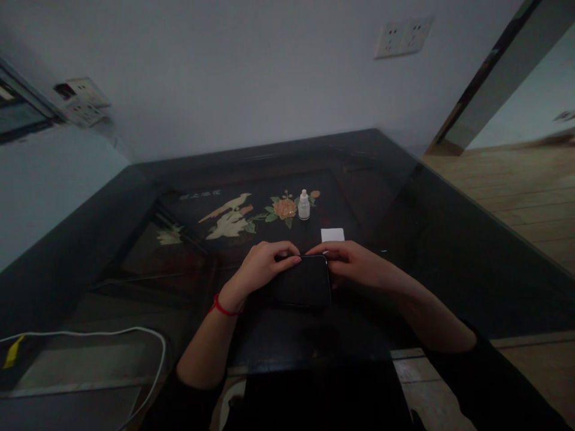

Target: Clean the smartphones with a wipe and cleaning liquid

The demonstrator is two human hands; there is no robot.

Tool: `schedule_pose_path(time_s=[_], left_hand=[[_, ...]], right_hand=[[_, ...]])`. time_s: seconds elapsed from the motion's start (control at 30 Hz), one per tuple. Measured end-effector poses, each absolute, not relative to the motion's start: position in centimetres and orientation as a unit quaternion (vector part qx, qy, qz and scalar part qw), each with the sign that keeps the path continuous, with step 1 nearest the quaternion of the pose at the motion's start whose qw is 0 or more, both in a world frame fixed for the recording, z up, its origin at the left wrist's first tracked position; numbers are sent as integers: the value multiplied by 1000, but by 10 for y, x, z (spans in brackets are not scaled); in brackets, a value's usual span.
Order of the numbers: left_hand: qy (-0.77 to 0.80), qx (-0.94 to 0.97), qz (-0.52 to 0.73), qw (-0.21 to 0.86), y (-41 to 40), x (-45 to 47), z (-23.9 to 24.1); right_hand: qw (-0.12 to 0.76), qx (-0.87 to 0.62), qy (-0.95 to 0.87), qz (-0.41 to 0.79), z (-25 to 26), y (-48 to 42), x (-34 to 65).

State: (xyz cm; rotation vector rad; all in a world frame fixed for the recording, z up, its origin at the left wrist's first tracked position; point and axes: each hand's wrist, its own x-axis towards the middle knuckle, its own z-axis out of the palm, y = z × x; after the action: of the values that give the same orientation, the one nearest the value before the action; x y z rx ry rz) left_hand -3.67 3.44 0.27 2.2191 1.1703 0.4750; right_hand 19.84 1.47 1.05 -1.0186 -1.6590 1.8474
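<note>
A dark smartphone (pixel 305 282) lies crosswise before me, low over the black table, its black face turned up. My left hand (pixel 268 264) is closed on its far left corner, the thumb over the rim and the index finger bent along the far edge. At the right end, my right hand (pixel 350 261) has its index finger stretched along the far edge and the other fingers curled against the side. A tiny white bit shows under that index finger, too small to name. Just beyond the right hand lies a white square pad (pixel 332 234). A small dropper bottle (pixel 304 206) with a white cap stands upright farther back.
The glossy black table (pixel 449 257) bears an inlaid bird and flower picture (pixel 231 222). A white cable (pixel 90 333) with a yellow tag curves at the lower left. Wall sockets (pixel 403 37) sit above the table, and wooden floor shows at right.
</note>
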Motion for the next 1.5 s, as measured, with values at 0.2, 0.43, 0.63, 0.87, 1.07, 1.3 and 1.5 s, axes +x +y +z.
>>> schedule_pose_path(time_s=[0.2, 0.43, 0.63, 0.87, 1.07, 1.3, 1.5], left_hand=[[461, 823, 163, 289, 36, -36, 1], [348, 882, 238, 212, 24, -27, 3], [314, 910, 207, 173, 10, -10, 0], [295, 896, 240, 231, 13, -11, 3], [304, 831, 337, 322, 13, -24, 15], [321, 642, 572, 396, 28, -43, 17], [394, 451, 633, 491, 41, -48, 13]], right_hand=[[222, -340, -524, 748, 3, 15, 193], [303, -382, -523, 699, -5, 21, 191], [332, -389, -546, 664, -13, 23, 186], [316, -389, -555, 663, -8, 21, 185], [284, -441, -547, 652, -1, 23, 189], [305, -474, -537, 628, -4, 33, 199], [283, -487, -620, 545, -7, 60, 219]])
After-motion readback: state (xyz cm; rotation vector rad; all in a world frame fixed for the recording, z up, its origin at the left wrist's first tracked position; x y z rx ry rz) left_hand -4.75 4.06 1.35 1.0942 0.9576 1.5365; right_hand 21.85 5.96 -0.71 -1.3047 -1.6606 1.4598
